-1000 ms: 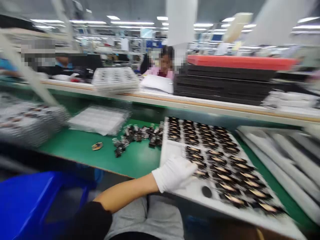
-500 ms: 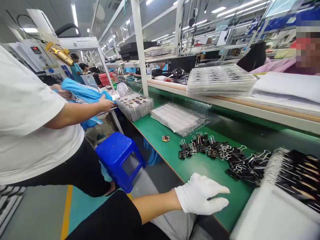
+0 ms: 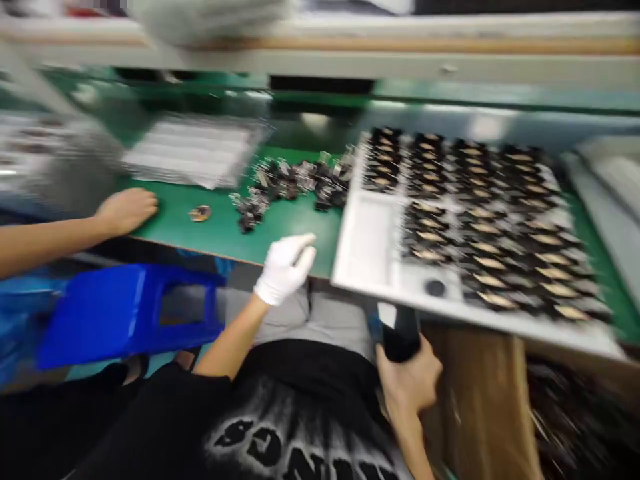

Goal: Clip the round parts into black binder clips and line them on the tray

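Observation:
My left hand [image 3: 286, 267], in a white glove, hovers at the front edge of the green table [image 3: 215, 237]. Its thumb and fingers are stretched out with a gap between them, and it holds nothing. Low under the edge of a white tray [image 3: 370, 240], my bare right hand [image 3: 413, 377] is closed around a black flat phone-like object [image 3: 400, 333] with a pale patch at its top. Black binder clips [image 3: 287, 181] lie heaped beyond my left hand. In the tray stand rows of clips [image 3: 483, 247] with gold-coloured parts, and a small dark disc [image 3: 435, 287] lies near its front.
Another person's bare hand [image 3: 127, 210] rests on the table at the left, near a small round part [image 3: 200, 213]. Clear plastic trays [image 3: 187, 150] lie behind. A blue stool [image 3: 100, 313] stands below, and a brown box [image 3: 480, 393] is under the white tray. The view is blurred.
The view has swung right and down, bringing my right hand and the whole white tray into sight. The other person's hand now lies on the table instead of holding blue cloth.

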Available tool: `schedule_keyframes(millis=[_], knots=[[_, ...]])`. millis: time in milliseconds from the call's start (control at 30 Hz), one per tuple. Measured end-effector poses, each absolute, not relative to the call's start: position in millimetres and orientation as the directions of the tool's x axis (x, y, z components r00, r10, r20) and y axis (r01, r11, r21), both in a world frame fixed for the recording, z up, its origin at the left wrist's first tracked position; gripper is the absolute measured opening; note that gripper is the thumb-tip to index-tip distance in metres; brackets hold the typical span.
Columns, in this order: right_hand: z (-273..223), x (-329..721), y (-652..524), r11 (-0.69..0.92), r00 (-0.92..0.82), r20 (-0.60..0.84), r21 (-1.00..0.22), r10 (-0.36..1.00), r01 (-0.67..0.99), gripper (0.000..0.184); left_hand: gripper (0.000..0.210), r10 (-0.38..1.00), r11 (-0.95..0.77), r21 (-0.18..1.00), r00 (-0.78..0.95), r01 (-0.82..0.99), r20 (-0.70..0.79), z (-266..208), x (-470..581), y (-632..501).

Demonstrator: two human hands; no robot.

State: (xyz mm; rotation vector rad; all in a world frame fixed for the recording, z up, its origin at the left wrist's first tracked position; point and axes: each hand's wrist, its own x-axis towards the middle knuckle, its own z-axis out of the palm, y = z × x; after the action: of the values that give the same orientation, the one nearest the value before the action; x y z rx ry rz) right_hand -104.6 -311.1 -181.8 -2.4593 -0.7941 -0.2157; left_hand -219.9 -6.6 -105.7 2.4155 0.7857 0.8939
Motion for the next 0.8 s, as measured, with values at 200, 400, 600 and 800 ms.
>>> schedule_keyframes(millis=[200,400,600,800], knots=[[-202,-101,-316,-0.895,0.958,0.186,-0.351,0.220,0.274,0.078,0.036,0.626,-0.756,0.562,0.618,0.334,0.475,-118,-213,7],[-202,-110,-326,-0.905,0.967,0.166,-0.351,0.193,0.241,0.080,0.031,0.604,-0.772,0.566,0.612,0.289,0.511,-116,-214,4],[-202,-106,-330,-0.915,0.976,0.055,-0.343,0.208,0.215,0.081,0.030,0.576,-0.788,0.570,0.607,0.233,0.548,-119,-212,6],[-209,-121,-391,-0.887,0.889,-0.371,-0.455,0.267,0.077,0.077,0.024,0.540,-0.824,0.527,0.571,0.209,0.618,-119,-214,-4]])
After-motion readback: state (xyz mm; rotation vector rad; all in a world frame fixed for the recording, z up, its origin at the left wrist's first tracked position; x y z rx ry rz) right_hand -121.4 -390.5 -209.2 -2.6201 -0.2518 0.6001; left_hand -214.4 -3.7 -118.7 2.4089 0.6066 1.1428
